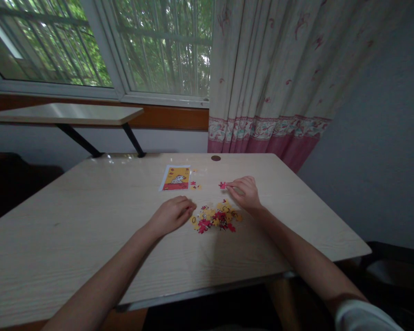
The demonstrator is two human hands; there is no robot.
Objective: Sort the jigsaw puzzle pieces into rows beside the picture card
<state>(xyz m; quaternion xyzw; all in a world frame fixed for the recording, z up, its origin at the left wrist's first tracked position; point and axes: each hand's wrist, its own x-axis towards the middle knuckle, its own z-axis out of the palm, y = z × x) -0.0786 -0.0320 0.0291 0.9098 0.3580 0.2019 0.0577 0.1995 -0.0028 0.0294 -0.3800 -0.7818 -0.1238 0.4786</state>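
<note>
Between the thumb and fingertips of my right hand (pixel 245 191) is a red jigsaw puzzle piece (pixel 222 185), at or just above the table top. My left hand (pixel 172 214) rests on the table with its fingers curled together; whether anything is in them is hidden. Just right of it lies a loose pile of red and yellow puzzle pieces (pixel 215 217), some overlapping. Farther back is a picture card (pixel 176 178) showing a white cartoon dog on yellow and red. A few separate pieces (pixel 196 187) lie along the card's right edge.
The pale wooden table (pixel 152 271) has its near edge close to my body. A raised shelf (pixel 65 112) on black supports stands at the back left. A dark round disc or hole cover (pixel 215 158) is near the back edge. Behind hang curtains (pixel 262 92) beside a window (pixel 162 50).
</note>
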